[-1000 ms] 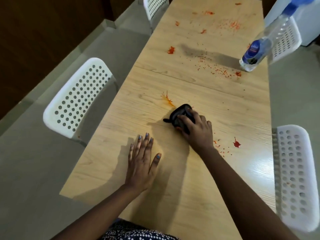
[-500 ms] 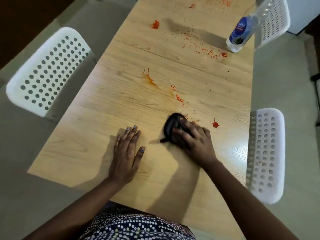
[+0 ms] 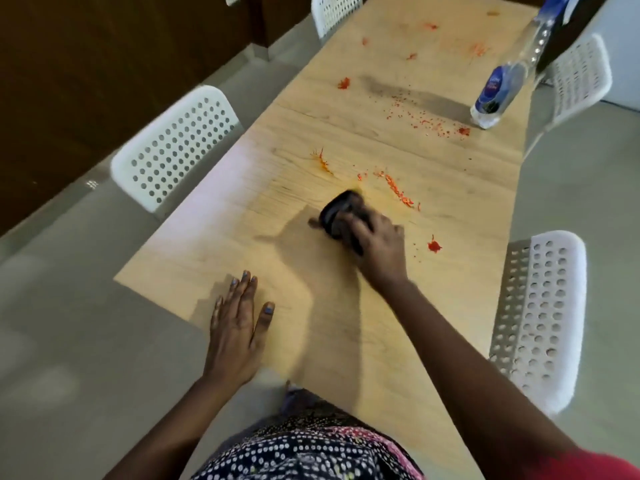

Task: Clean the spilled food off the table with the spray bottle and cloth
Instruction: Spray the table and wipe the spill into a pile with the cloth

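A long wooden table [image 3: 450,174] carries red food spills: a smear [image 3: 398,190] just beyond the cloth, an orange splash [image 3: 322,161], a blot [image 3: 434,245] to the right, and scattered specks [image 3: 426,123] farther off. My right hand [image 3: 377,244] grips a bunched black cloth [image 3: 337,214] and presses it on the tabletop. My left hand [image 3: 239,327] lies flat on the table near its front edge, fingers straight. The clear spray bottle [image 3: 498,91] with a blue label stands at the far right edge.
White perforated chairs flank the table: one on the left [image 3: 173,143], one at the near right [image 3: 543,317], one at the far right [image 3: 578,74], another at the far end [image 3: 334,8]. Grey floor surrounds the table.
My right hand has slid the cloth forward and left again, toward the orange splash, after pulling it back. The left hand stays flat on the table. The camera view shifted.
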